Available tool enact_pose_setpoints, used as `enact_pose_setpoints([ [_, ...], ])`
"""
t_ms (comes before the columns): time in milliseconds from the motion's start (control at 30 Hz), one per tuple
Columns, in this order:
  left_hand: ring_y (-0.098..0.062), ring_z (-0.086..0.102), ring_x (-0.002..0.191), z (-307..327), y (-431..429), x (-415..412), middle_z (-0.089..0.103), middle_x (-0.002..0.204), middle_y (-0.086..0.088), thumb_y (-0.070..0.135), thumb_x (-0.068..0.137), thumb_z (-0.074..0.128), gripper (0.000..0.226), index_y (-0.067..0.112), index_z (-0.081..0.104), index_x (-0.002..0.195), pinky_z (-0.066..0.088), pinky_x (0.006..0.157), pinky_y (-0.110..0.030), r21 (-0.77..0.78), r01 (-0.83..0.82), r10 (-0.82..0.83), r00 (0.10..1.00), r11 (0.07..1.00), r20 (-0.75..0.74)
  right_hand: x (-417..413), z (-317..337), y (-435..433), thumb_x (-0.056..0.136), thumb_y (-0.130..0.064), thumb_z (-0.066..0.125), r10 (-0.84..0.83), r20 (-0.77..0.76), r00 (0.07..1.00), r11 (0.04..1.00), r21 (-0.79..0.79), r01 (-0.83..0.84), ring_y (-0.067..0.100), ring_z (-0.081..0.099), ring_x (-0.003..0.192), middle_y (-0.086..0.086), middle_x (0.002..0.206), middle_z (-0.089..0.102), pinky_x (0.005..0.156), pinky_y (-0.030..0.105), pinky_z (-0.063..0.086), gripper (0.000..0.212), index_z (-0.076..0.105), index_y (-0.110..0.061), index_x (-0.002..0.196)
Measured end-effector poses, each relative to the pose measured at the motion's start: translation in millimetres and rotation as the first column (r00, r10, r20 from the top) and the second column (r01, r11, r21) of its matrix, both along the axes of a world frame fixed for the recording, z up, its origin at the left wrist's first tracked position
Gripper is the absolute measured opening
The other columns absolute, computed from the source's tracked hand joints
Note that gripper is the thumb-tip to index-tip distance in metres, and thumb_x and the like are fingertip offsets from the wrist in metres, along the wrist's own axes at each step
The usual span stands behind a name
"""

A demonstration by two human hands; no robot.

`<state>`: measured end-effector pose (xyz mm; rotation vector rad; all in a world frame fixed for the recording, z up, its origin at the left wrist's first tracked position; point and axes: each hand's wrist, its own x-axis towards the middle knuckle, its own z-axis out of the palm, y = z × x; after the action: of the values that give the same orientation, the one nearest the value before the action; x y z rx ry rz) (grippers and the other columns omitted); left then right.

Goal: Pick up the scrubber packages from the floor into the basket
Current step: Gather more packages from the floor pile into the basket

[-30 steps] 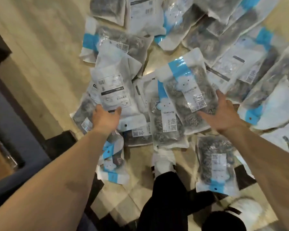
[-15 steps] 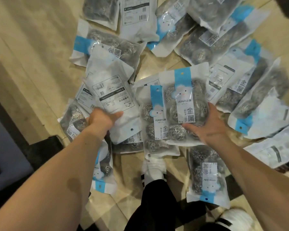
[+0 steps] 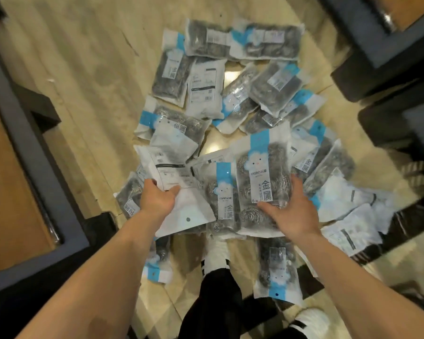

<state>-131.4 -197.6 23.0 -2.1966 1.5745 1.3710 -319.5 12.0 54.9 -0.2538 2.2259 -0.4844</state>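
Several scrubber packages [image 3: 240, 42], clear bags of steel wool with white and blue labels, lie scattered on the beige floor [image 3: 83, 69]. My left hand [image 3: 157, 200] grips a white-backed package [image 3: 174, 177] by its lower edge, lifted above the pile. My right hand [image 3: 290, 214] holds a blue-striped scrubber package [image 3: 262, 182] from its right side, with a second blue-striped package [image 3: 224, 196] overlapping beneath it. More packages lie by my feet [image 3: 277, 272]. No basket is in view.
A dark-framed wooden piece of furniture [image 3: 34, 152] runs along the left. Dark furniture bases [image 3: 387, 69] stand at the upper right. My legs and white shoes [image 3: 216, 253] are at the bottom centre among the packages.
Both hands have lifted their packages higher off the floor. The camera has pulled back, so the whole pile and the furniture at the right have come into view.
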Motion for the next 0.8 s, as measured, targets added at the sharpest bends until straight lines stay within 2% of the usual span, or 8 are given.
enact_pose_setpoints([
  [100, -0.03, 0.061, 0.109, 66, 7, 2, 0.063, 0.117, -0.004, 0.021, 0.084, 0.074, 0.04, 0.013, 0.046, 0.112, 0.049, 0.097, -0.048, -0.006, -0.013, 0.013, 1.0, 1.0, -0.011, -5, 69, 11, 0.076, -0.049, 0.078, 0.015, 0.012, 1.0, 1.0, 0.023, -0.015, 0.028, 0.063, 0.107, 0.005, 0.134, 0.058, 0.087, 0.036, 0.051, 0.103, 0.013, -0.027, 0.152],
  [167, -0.031, 0.06, 0.112, 125, 17, 1, 0.062, 0.12, -0.002, 0.021, 0.086, 0.072, 0.042, 0.012, 0.047, 0.118, 0.048, 0.097, -0.045, 0.002, -0.016, 0.016, 1.0, 1.0, -0.01, -5, 121, 26, 0.073, -0.052, 0.078, -0.001, 0.006, 1.0, 1.0, -0.008, 0.001, 0.025, 0.066, 0.096, 0.005, 0.129, 0.062, 0.084, 0.037, 0.054, 0.103, 0.016, -0.027, 0.151],
  [300, -0.032, 0.061, 0.112, 242, 47, 11, 0.063, 0.127, -0.005, 0.027, 0.083, 0.074, 0.053, 0.013, 0.047, 0.128, 0.049, 0.097, -0.046, 0.029, -0.047, 0.048, 0.998, 0.998, -0.032, -1, 239, 69, 0.067, -0.061, 0.077, 0.001, 0.036, 0.999, 0.999, -0.052, 0.001, 0.024, 0.064, 0.109, 0.0, 0.132, 0.061, 0.087, 0.042, 0.054, 0.106, 0.017, -0.03, 0.149],
  [433, -0.03, 0.062, 0.114, 355, 94, 21, 0.065, 0.124, -0.003, 0.023, 0.083, 0.075, 0.054, 0.013, 0.052, 0.13, 0.048, 0.1, -0.05, 0.033, -0.074, 0.077, 0.991, 0.997, -0.107, 2, 365, 121, 0.072, -0.053, 0.079, -0.03, 0.008, 1.0, 0.996, -0.086, 0.03, 0.023, 0.059, 0.116, -0.003, 0.136, 0.056, 0.093, 0.038, 0.05, 0.105, 0.017, -0.027, 0.152],
  [500, -0.03, 0.063, 0.111, 408, 119, 24, 0.066, 0.124, -0.004, 0.023, 0.082, 0.076, 0.051, 0.011, 0.056, 0.128, 0.049, 0.099, -0.05, 0.03, -0.093, 0.096, 0.984, 0.995, -0.149, 2, 416, 149, 0.071, -0.055, 0.079, -0.05, -0.015, 0.999, 0.994, -0.102, 0.048, 0.021, 0.062, 0.112, -0.004, 0.134, 0.059, 0.089, 0.038, 0.052, 0.106, 0.018, -0.027, 0.152],
  [600, -0.029, 0.065, 0.105, 465, 153, 30, 0.067, 0.12, -0.005, 0.021, 0.081, 0.077, 0.047, 0.012, 0.059, 0.123, 0.052, 0.093, -0.049, 0.038, -0.116, 0.121, 0.966, 0.993, -0.229, 3, 476, 190, 0.071, -0.062, 0.075, -0.008, -0.075, 0.997, 0.994, -0.113, -0.001, 0.021, 0.068, 0.094, -0.001, 0.123, 0.066, 0.074, 0.039, 0.057, 0.106, 0.016, -0.027, 0.152],
  [700, -0.03, 0.065, 0.105, 505, 180, 25, 0.066, 0.123, -0.005, 0.022, 0.08, 0.077, 0.048, 0.016, 0.057, 0.123, 0.053, 0.09, -0.049, 0.02, -0.087, 0.089, 0.957, 0.996, -0.275, 3, 518, 224, 0.071, -0.059, 0.077, -0.062, -0.095, 0.993, 0.985, -0.166, 0.046, 0.021, 0.063, 0.11, -0.005, 0.136, 0.057, 0.081, 0.04, 0.055, 0.106, 0.015, -0.03, 0.152],
  [800, -0.034, 0.058, 0.115, 544, 201, 5, 0.061, 0.129, -0.008, 0.016, 0.088, 0.07, 0.047, 0.007, 0.053, 0.13, 0.048, 0.089, -0.038, -0.037, -0.01, 0.0, 0.959, 0.999, -0.284, 1, 545, 250, 0.068, -0.057, 0.08, -0.144, -0.107, 0.984, 0.964, -0.239, 0.115, 0.017, 0.063, 0.11, -0.009, 0.133, 0.058, 0.085, 0.042, 0.055, 0.101, 0.021, -0.033, 0.147],
])
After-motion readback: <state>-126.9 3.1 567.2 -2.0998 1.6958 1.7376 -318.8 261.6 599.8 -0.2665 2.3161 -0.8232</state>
